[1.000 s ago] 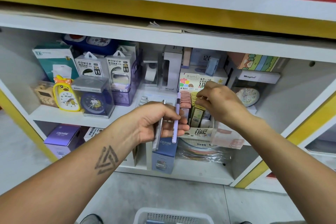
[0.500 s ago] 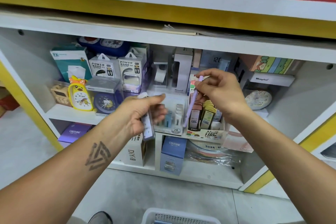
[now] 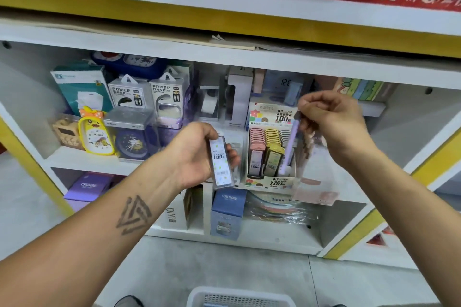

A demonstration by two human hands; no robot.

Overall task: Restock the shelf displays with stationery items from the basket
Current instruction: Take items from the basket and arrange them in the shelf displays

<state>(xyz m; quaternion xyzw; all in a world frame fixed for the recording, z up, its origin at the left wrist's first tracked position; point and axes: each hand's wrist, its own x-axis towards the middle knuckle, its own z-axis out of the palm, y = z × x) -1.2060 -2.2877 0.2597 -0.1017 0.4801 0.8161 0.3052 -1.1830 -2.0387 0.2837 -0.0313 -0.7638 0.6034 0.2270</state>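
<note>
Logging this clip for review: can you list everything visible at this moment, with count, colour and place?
Display box: one, white, shelf edge, holding pink, yellow and grey lead cases.
Purple pen: one, tip down into display box.
Lead case: one, clear, printed label, in front of shelf.
Power bank boxes: two, white, shelf rear left.
Duck clock: one, yellow, shelf left.
Blue clock: one, in clear box beside the duck.
Basket: one, white, bottom edge.
Left hand: grips lead case.
Right hand: pinches pen top.
</note>
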